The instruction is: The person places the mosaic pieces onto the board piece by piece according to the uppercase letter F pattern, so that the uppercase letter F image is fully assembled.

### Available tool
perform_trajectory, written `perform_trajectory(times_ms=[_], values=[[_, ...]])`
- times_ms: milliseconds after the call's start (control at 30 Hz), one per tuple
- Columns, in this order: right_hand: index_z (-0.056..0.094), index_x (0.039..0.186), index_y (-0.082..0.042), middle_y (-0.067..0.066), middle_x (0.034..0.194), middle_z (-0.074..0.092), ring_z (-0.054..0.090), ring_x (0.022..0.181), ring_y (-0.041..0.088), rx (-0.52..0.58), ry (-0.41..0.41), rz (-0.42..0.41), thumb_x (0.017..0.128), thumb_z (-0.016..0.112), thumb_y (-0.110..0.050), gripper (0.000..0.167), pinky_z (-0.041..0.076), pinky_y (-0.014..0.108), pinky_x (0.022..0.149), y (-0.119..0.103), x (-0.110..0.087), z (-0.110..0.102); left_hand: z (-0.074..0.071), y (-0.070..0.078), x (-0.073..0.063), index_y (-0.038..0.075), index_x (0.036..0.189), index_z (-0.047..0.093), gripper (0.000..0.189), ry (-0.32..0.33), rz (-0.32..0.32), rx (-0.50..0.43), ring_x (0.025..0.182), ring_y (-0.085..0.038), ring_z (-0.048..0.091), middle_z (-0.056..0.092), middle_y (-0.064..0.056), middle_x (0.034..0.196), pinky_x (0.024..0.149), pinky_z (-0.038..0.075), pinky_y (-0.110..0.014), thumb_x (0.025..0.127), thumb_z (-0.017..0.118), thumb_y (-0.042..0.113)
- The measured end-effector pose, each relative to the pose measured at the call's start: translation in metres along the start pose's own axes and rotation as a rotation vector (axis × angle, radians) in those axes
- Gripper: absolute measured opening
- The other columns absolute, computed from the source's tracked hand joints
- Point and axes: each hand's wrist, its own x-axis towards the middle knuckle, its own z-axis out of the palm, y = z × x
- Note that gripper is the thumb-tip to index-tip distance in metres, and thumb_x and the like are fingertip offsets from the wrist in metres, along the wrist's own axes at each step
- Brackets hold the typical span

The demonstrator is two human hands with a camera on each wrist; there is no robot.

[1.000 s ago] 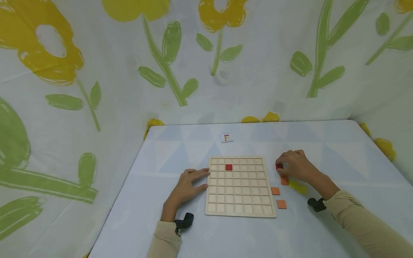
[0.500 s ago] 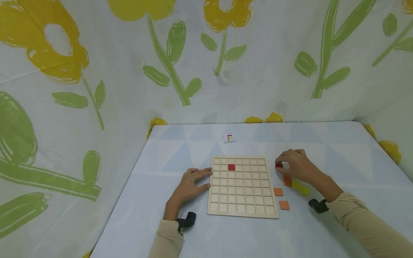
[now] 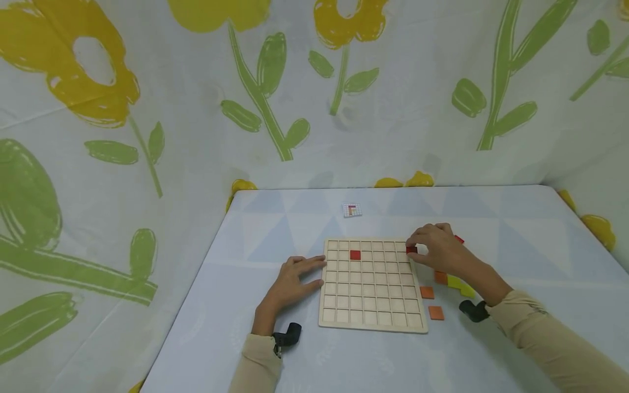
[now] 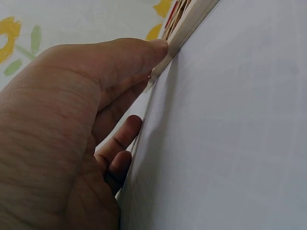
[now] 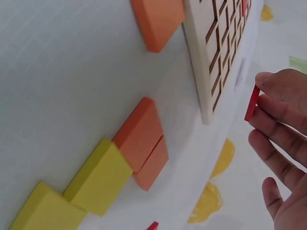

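My right hand (image 3: 436,248) pinches a small red square tile (image 5: 252,103) between thumb and fingertips. In the head view that tile overlaps the upper right corner of the wooden grid board (image 3: 372,289). One other red tile (image 3: 355,255) sits in a cell near the board's top, left of its middle. At the board's left edge is my left hand (image 3: 290,281), its fingers extended and its thumb tip at the wooden rim (image 4: 192,21). The left wrist view shows nothing held in that hand.
Right of the board lie several orange tiles (image 3: 435,313), yellow tiles (image 5: 98,177) and another red tile (image 3: 459,239), partly behind the right hand. A small printed pattern card (image 3: 351,210) lies beyond the board. A flower-printed cloth (image 3: 196,109) hangs behind the table.
My right hand has lifted the red tile from beside the board and moved left to its upper right corner. The left hand stays at the board's edge. The head view has shifted slightly.
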Motion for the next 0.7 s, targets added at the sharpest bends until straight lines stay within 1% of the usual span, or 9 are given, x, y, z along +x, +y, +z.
perform_trajectory(times_ms=[200, 367, 467, 700], values=[[0.077, 0.095, -0.012, 0.003, 0.098, 0.072, 0.061, 0.101, 0.032, 0.004, 0.030, -0.064, 0.080, 0.085, -0.014, 0.017, 0.033, 0.063, 0.094, -0.011, 0.007, 0.002, -0.002, 0.001, -0.001, 0.027, 0.138, 0.063, 0.047, -0.015, -0.010, -0.017, 0.130, -0.025, 0.040, 0.050, 0.018, 0.147, 0.103, 0.033, -0.053, 0.093, 0.071, 0.037], [0.077, 0.094, -0.012, 0.002, 0.096, 0.072, 0.062, 0.099, 0.029, 0.006, 0.042, -0.100, 0.080, 0.085, -0.014, 0.016, 0.035, 0.063, 0.093, -0.020, 0.016, 0.003, -0.003, 0.003, -0.001, 0.027, 0.138, 0.063, 0.047, -0.015, -0.022, -0.025, 0.129, -0.023, 0.040, 0.050, 0.019, 0.146, 0.102, 0.033, -0.052, 0.093, 0.071, 0.035], [0.077, 0.093, -0.012, 0.002, 0.096, 0.072, 0.062, 0.099, 0.029, 0.020, 0.051, -0.118, 0.080, 0.085, -0.013, 0.016, 0.035, 0.062, 0.093, -0.025, 0.021, 0.004, -0.003, 0.001, -0.001, 0.028, 0.138, 0.063, 0.047, -0.006, -0.018, -0.028, 0.128, -0.023, 0.041, 0.050, 0.020, 0.146, 0.101, 0.034, -0.052, 0.093, 0.071, 0.036], [0.077, 0.093, -0.012, 0.001, 0.096, 0.071, 0.062, 0.097, 0.026, 0.035, 0.076, -0.175, 0.079, 0.086, -0.013, 0.017, 0.035, 0.060, 0.092, -0.033, 0.031, 0.012, 0.001, -0.003, 0.000, 0.030, 0.139, 0.062, 0.048, -0.009, -0.019, -0.025, 0.130, -0.023, 0.040, 0.049, 0.022, 0.147, 0.102, 0.034, -0.052, 0.093, 0.070, 0.039]])
